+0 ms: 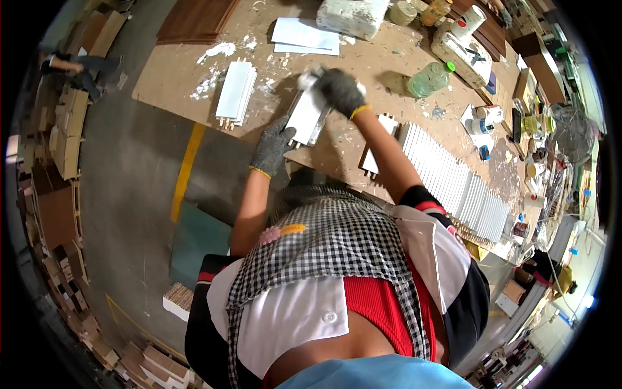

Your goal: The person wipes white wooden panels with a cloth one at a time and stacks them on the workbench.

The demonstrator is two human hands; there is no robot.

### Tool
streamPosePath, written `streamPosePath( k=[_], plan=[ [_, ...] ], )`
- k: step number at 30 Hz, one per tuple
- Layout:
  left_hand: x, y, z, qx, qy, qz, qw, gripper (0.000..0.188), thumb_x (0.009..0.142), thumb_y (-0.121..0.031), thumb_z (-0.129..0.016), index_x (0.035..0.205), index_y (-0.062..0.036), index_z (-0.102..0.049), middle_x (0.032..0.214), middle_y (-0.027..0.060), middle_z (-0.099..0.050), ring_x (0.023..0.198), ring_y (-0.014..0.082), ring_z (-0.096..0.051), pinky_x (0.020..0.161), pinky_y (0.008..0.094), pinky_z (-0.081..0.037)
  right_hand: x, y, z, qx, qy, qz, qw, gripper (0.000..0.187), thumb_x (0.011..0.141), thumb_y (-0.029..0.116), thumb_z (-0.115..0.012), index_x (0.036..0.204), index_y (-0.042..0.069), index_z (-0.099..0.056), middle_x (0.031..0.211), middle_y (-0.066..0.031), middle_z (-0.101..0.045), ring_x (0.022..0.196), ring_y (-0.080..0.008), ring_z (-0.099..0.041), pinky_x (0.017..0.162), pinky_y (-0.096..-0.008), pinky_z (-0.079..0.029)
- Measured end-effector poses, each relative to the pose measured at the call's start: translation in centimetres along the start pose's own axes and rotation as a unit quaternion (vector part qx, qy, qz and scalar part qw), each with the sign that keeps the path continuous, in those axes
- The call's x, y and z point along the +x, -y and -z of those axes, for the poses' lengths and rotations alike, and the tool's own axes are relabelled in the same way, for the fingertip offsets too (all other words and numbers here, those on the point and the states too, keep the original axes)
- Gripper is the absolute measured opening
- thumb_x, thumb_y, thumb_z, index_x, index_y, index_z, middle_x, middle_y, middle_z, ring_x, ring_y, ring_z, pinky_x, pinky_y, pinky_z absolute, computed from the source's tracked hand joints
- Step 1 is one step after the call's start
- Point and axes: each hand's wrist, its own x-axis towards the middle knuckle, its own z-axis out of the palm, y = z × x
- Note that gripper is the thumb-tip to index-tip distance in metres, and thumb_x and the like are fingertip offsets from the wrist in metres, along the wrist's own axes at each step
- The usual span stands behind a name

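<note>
Left hand [272,148], grey glove w/ yellow cuff, has its grip clamped on the near lower edge of a white panel [307,117], fingers spread along it, panel lying flat on the brown tabletop [175,78] right at the front edge. Just left of that grip there's a small stack of white panels w/ dowel pegs [234,92] sticking out the ends, apart from the hand, w/ white paste smears around it. Right hand [340,91], same kind of glove, is on the far end of the same panel, grip closed round a white rag [310,79] or wad, pressed down on the panel top; it's blurry so can't tell exactly what the wad is. Beyond that grip, some white sheets [304,35] and a big lumpy white block [353,16]. Right of the right grip: a green plastic bottle [429,79] on its side, and nearer the body a long row of white slats [453,181] standing on edge, well apart from both hands.
</note>
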Motion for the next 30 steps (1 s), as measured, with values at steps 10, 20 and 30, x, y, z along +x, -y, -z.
streamPosePath(
  k=[10,20,30],
  plan=[
    [0.1,-0.4,-2.2,-0.379,-0.176,0.150,0.896,0.079,0.102,-0.069,-0.026,0.145,-0.0063,-0.048,0.149,0.0137,-0.048,0.135,0.0359,-0.046,0.111,0.0488,-0.040,-2.6,13.3,5.4,-0.012,0.075,-0.093,0.993,0.070,0.099,0.055,-0.048,0.157,0.018,-0.034,0.159,-0.0119,-0.035,0.149,-0.0294,-0.030,0.125,-0.0515,-0.012],
    [-0.9,-0.2,-3.7,0.048,-0.128,-0.189,0.972,0.027,0.091,-0.007,-0.066,0.118,-0.0025,-0.068,0.108,0.0138,-0.072,0.102,0.0256,-0.066,0.091,0.0370,-0.052,-7.5,11.1,9.9,0.607,-0.216,-0.271,0.715,0.029,0.089,0.009,-0.061,0.115,0.002,-0.070,0.109,-0.0222,-0.069,0.099,-0.0334,-0.068,0.092,-0.0432,-0.054],
    [-3.0,0.6,-2.7,0.458,-0.188,-0.262,0.828,0.038,0.096,-0.003,-0.054,0.134,-0.0032,-0.059,0.118,0.0218,-0.068,0.105,0.0375,-0.067,0.088,0.0428,-0.054,-2.4,1.9,2.9,0.382,-0.195,-0.170,0.887,0.039,0.096,0.037,-0.057,0.108,0.002,-0.069,0.112,-0.0242,-0.068,0.109,-0.0372,-0.065,0.093,-0.0463,-0.050]
  ],
)
